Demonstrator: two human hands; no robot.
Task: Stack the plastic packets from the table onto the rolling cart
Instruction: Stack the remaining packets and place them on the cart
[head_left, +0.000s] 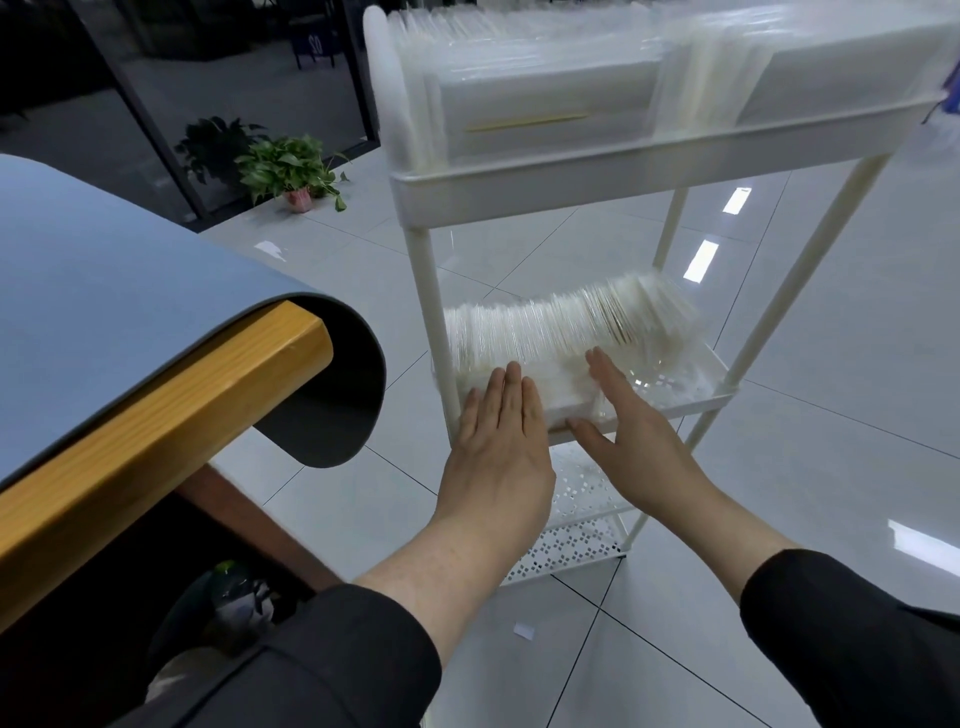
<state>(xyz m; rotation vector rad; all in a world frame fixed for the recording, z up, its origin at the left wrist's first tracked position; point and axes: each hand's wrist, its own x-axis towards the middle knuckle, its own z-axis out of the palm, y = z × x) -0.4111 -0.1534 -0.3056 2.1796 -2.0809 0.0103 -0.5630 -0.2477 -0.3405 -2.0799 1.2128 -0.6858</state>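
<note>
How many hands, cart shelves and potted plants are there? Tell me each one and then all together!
Hands: 2, the left hand and the right hand, both flat on the plastic packets.
Cart shelves: 3, the top shelf, the middle shelf and the bottom shelf.
Potted plants: 2, a green potted plant and a darker potted plant.
Total: 7

White cart (571, 179), clear packets (545, 322), grey-blue mat (104, 291), black sleeves (852, 639).
</note>
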